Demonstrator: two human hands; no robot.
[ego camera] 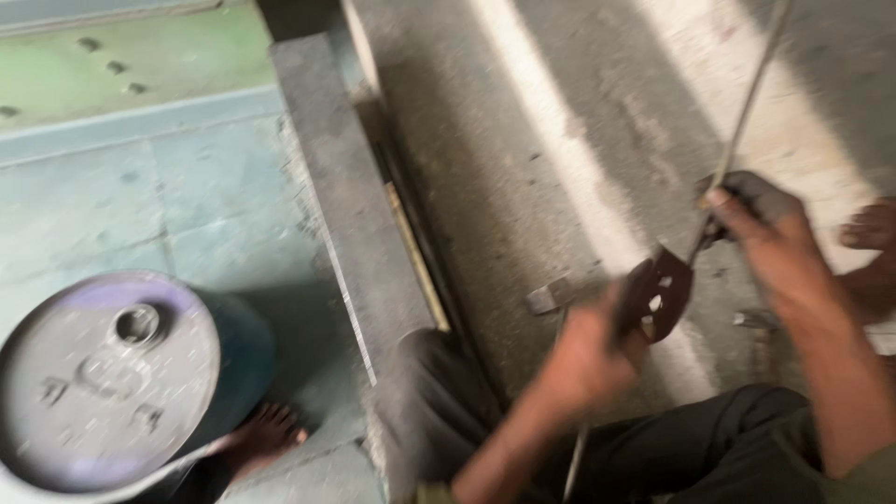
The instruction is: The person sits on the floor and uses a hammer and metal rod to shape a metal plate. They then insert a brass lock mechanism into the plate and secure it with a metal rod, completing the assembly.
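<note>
My left hand [583, 359] grips a dark rusty metal plate with several holes [656, 294], held just above the concrete floor. My right hand [761, 233] is closed around a thin metal rod [747, 112] that rises toward the top right and meets the plate at its lower end. A dark handle-like piece [761, 191] shows inside that right fist. The frame is motion-blurred, so how the rod joins the plate is unclear. My dark trouser legs [653, 439] fill the bottom of the view.
A long grey beam [345, 187] runs from the top down the middle, with a thin brass-coloured strip [415, 257] beside it. A round metal drum [107, 378] stands at the bottom left, a bare foot [266, 434] next to it. A small metal block [546, 297] lies on the floor. Another bare foot [873, 229] is at the right edge.
</note>
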